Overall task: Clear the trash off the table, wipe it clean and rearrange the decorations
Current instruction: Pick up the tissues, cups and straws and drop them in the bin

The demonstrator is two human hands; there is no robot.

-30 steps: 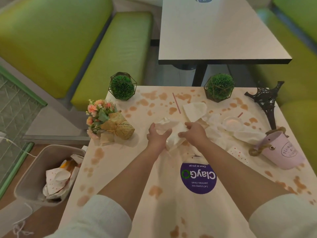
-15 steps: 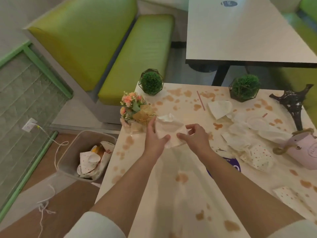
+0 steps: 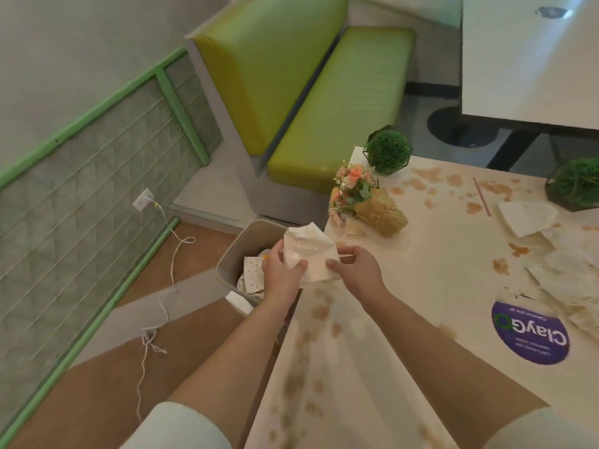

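Observation:
A crumpled white paper wrapper (image 3: pixel 308 251) is held between my left hand (image 3: pixel 281 273) and my right hand (image 3: pixel 356 270), at the table's left edge, partly over the grey trash bin (image 3: pixel 233 254) on the floor. The bin holds dotted paper trash (image 3: pixel 252 273). The pale table (image 3: pixel 389 367) is covered in brown stains. More crumpled wrappers (image 3: pixel 570 283) and a white napkin (image 3: pixel 525 215) lie at the right. A flower bouquet (image 3: pixel 363 199) lies tipped near the left edge. Two green ball plants (image 3: pixel 387 150) (image 3: pixel 575 183) stand at the back.
A green bench (image 3: pixel 337 102) stands beyond the bin. A white cable (image 3: pixel 162 286) trails over the wooden floor from a wall socket (image 3: pixel 142 199). A purple round sticker (image 3: pixel 528 332) is on the table. A thin pink straw (image 3: pixel 481 196) lies at the back. Another table (image 3: pixel 531 59) stands behind.
Both hands have carried the wrapper leftward from the table's middle to its left edge, over the bin. My view has swung left with them.

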